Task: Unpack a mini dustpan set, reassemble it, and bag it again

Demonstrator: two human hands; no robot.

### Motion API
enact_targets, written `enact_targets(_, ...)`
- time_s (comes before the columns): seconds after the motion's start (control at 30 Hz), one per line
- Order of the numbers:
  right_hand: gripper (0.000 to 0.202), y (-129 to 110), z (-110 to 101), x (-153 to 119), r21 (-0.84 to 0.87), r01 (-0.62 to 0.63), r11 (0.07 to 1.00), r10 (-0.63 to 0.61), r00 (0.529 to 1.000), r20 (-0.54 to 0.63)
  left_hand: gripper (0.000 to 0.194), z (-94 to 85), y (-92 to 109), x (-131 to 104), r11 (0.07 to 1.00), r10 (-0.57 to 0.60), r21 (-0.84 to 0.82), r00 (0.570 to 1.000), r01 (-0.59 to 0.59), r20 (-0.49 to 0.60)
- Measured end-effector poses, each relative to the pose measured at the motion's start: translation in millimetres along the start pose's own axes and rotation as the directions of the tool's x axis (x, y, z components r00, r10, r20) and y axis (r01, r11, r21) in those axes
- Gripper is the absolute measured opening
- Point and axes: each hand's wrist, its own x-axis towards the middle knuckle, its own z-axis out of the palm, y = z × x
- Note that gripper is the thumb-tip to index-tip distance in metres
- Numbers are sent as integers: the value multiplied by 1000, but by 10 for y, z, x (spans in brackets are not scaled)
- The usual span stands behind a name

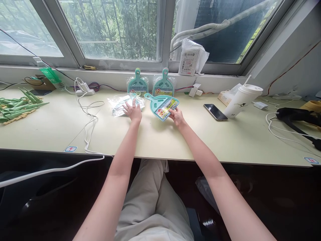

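My right hand (177, 117) is closed on the lower right edge of a mint-green mini dustpan and brush set (156, 102). The set is tilted, its handle pointing to the upper left, and a yellow-and-red label crosses the blue-and-white bristles. My left hand (133, 112) is spread open over a pile of clear plastic bags (117, 106); whether the palm presses on them is hard to tell. Behind them, two similar plastic-wrapped sets, one on the left (137, 87) and one on the right (164, 87), lean upright against the sill, handles up.
White cables (87, 125) run across the table (200, 144) to my left, near green folded leaf-like pieces (18, 108) and a green-labelled bottle (50, 74). To my right are a phone (215, 111), a white cup with straw (242, 100), and a black headset-like strap (296, 122).
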Motion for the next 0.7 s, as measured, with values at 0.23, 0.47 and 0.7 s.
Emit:
enact_targets(0.23,21,0,14,-9,-29,-22,999,23,1000,8,29,163,-73,-11,979,158,89,956,-185,246)
enact_targets(0.47,19,13,4,4,-22,-31,999,31,999,23,25,162,-28,-36,961,242,65,933,-268,267)
enact_targets(0.7,20,2,4,-16,-22,-59,998,59,998,-4,40,146,-64,-54,957,236,116,948,-265,214)
